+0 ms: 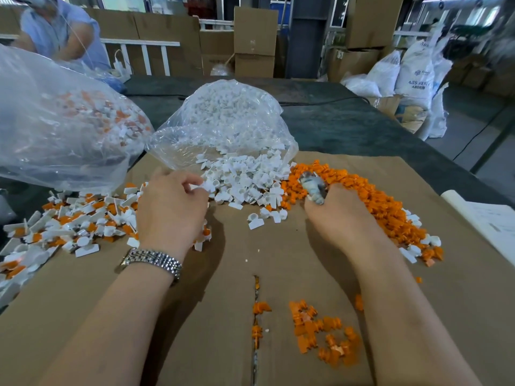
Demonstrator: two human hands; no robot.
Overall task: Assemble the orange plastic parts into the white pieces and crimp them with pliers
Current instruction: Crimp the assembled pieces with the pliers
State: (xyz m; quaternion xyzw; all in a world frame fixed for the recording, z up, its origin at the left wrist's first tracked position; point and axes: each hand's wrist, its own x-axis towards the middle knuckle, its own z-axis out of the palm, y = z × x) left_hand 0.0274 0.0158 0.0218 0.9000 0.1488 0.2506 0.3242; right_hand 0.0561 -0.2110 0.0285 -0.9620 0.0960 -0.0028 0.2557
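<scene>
Nearest, a small scatter of orange parts (323, 334) lies loose on the cardboard sheet (223, 316), a few caught in its centre seam.

Left hand (171, 210), metal watch (152, 261) on the wrist, reaches to the edge of the white pieces (245, 179); thumb and fingertips pinch one white piece. The fingertips are partly hidden behind the knuckles.

Right hand (338, 215) is curled round the pliers (313, 188). Only the blurred grey head shows above the fist; handles hidden, jaws hard to make out. The hand rests against the long orange pile (373, 199), which touches the white heap.

Left of the left hand: mixed white-and-orange pieces (69, 227), cut off at the frame edge.

Behind, an open clear bag (223, 121) spills the white pieces; a second clear bag (55, 129) holds mixed pieces, contents hazy through the plastic.

Far back: cardboard boxes (255, 40), white sacks (412, 73), and a person in blue (64, 29), cropped.
</scene>
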